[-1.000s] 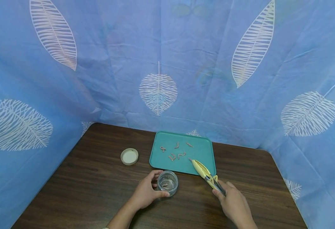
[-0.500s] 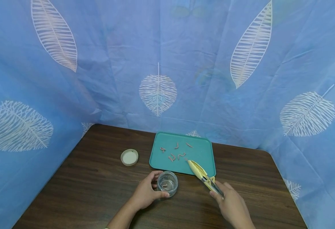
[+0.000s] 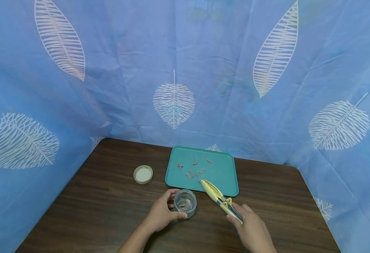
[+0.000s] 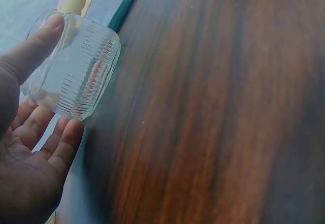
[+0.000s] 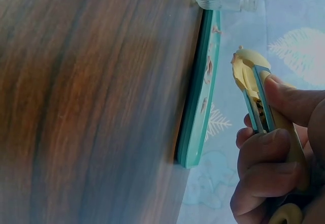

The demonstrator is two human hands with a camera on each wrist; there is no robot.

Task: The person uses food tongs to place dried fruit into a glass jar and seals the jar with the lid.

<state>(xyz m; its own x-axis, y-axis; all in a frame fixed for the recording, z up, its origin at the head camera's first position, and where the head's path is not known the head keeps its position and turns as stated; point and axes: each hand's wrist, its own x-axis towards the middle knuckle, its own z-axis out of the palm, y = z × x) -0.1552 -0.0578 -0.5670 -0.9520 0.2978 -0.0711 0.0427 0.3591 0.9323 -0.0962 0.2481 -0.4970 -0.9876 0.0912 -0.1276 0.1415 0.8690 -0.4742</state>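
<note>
My left hand [image 3: 160, 212] grips a clear glass jar [image 3: 189, 196] between thumb and fingers. One pinkish worm-like piece [image 3: 182, 205] lies in the jar's bottom; the left wrist view also shows the pink piece [image 4: 94, 74] through the ribbed glass. My right hand [image 3: 251, 225] holds yellow-tipped tongs [image 3: 211, 191], their tips pressed together, right of the jar. A small pink piece [image 3: 199, 178] sticks out at the tongs' tip, above the tray's front part; the right wrist view shows a bit of it [image 5: 240, 47] there. Several similar pieces [image 3: 190, 174] lie on the teal tray [image 3: 223, 175].
A round lid [image 3: 143, 174] with a white inside lies left of the tray. The dark wooden table [image 3: 103, 196] carries everything. Behind it hangs a blue leaf-print cloth [image 3: 216, 116].
My right hand and the tongs have moved left and slightly nearer, towards the jar, with the pink piece at the tip. The left hand and jar stay in place.
</note>
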